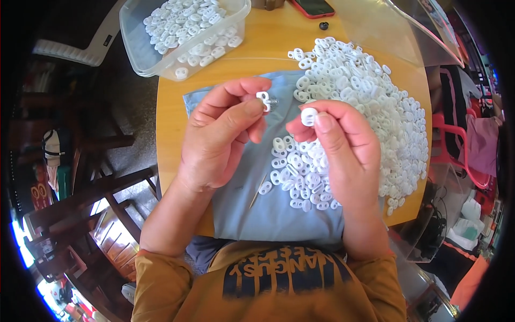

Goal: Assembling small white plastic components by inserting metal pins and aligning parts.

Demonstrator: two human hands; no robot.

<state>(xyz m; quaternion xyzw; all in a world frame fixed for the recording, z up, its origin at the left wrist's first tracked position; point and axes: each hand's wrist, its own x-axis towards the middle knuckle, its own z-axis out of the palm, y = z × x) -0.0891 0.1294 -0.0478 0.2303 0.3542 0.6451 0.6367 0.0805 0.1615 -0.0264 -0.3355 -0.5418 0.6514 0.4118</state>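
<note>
Between thumb and fingertips, my left hand (220, 129) pinches a small white two-hole cord lock piece (264, 100). A thin metal coil spring (273, 101) sticks out from that piece toward the right. My right hand (348, 145) is closed on a rounded white two-hole cord lock piece (309, 116), held a little apart from the left one. Both hands are above a blue-grey cloth (241, 198). A small group of similar white pieces (300, 177) lies on the cloth beside my right hand.
A large heap of white pieces (397, 123) covers the right of the wooden table (279, 53). At the far left, a clear plastic tub (155, 64) holds more. A thin pointed stick (256, 193) lies on the cloth. A red-edged phone (314, 7) rests at the back.
</note>
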